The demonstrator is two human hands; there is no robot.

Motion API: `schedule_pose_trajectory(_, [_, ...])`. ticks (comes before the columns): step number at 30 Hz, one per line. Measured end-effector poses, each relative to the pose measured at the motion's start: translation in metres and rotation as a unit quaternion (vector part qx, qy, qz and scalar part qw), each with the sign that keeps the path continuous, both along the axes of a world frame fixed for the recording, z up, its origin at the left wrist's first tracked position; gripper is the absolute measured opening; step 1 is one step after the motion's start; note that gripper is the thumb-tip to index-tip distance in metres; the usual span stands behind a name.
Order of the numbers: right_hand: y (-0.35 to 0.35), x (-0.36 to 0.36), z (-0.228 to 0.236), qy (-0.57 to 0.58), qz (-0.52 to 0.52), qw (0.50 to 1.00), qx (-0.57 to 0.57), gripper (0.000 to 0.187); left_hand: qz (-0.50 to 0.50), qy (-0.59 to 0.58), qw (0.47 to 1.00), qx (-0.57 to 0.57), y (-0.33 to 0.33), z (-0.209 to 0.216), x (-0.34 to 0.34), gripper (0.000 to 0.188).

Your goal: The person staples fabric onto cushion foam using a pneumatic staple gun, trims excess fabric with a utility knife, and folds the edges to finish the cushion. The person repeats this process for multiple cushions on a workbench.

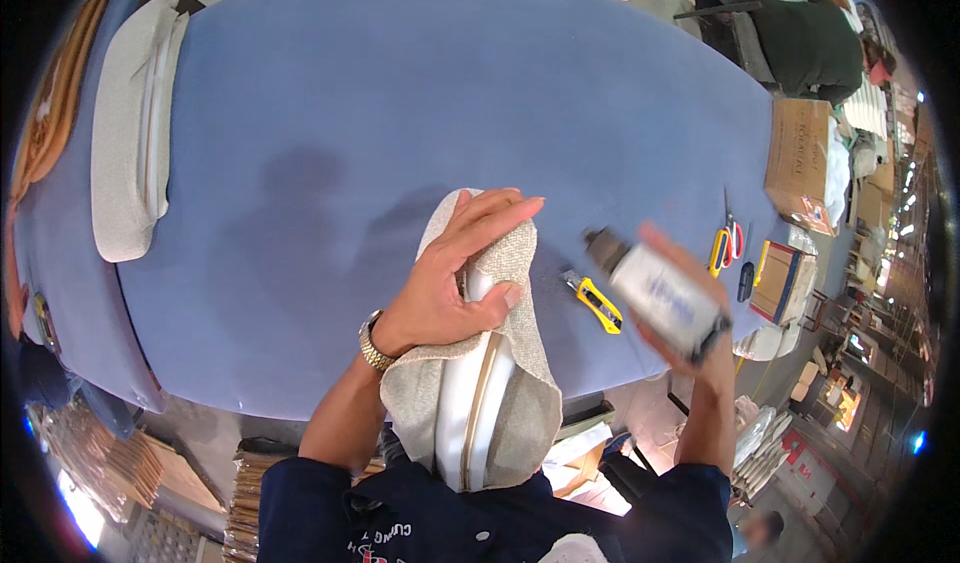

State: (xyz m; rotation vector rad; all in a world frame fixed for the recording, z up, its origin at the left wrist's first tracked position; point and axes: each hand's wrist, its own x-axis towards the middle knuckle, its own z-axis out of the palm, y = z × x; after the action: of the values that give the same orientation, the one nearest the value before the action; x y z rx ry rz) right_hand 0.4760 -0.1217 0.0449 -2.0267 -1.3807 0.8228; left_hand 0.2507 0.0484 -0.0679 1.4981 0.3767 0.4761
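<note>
Left hand (455, 288) presses, fingers spread, on a beige woven fabric cushion cover (500, 363). Right hand (690, 308) grips a white cylindrical spray can (655, 293) above the blue table (400, 113).

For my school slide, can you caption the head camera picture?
Left hand presses a beige fabric piece on a blue table; right hand holds a spray can.

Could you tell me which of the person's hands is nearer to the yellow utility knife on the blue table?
Right. The right hand, holding a spray can, hovers just right of the utility knife; the left hand rests farther left.
</note>
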Motion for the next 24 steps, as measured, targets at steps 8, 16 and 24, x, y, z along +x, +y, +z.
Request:
schedule_pose_trajectory(8, [0.024, -0.037, 0.032, 0.089, 0.078, 0.993, -0.026, 0.074, -0.004, 0.006, 1.0, 0.014, 0.003, 0.005, 0.006, 0.076])
schedule_pose_trajectory(16, [0.029, -0.041, 0.028, 0.087, 0.065, 0.993, -0.046, 0.077, 0.009, -0.009, 1.0, 0.005, 0.003, -0.001, 0.001, 0.074])
schedule_pose_trajectory(24, [0.073, -0.04, 0.043, 0.08, 0.138, 0.978, -0.133, 0.084, -0.01, -0.041, 0.999, -0.02, 0.013, -0.008, -0.007, 0.075])
